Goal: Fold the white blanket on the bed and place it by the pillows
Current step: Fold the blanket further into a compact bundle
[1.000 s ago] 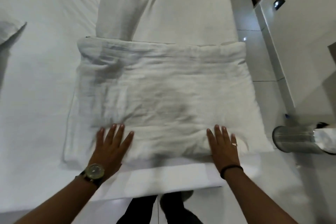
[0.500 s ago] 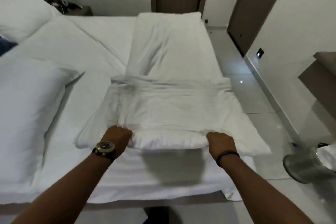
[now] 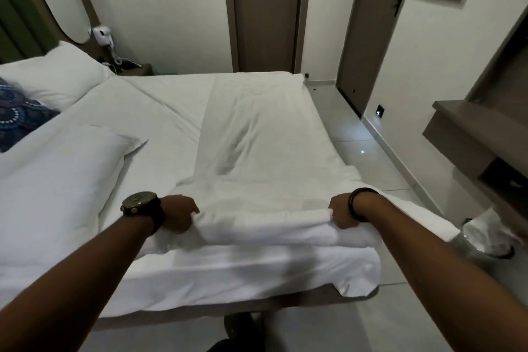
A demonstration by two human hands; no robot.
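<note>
Head view: both fists closed on the blanket's near edge.

Your left hand (image 3: 178, 213) and right hand (image 3: 341, 213) each clench the thick fold of the blanket (image 3: 257, 151), which lies in a long strip down the bed (image 3: 160, 100). Lift both ends evenly and carry the fold forward, keeping edges aligned. Pillows (image 3: 54, 74) sit left; a bin (image 3: 483, 240) stands on the tiled floor, right.

Fingertips (image 3: 194, 216) hidden under blanket (image 3: 257, 151)
</note>
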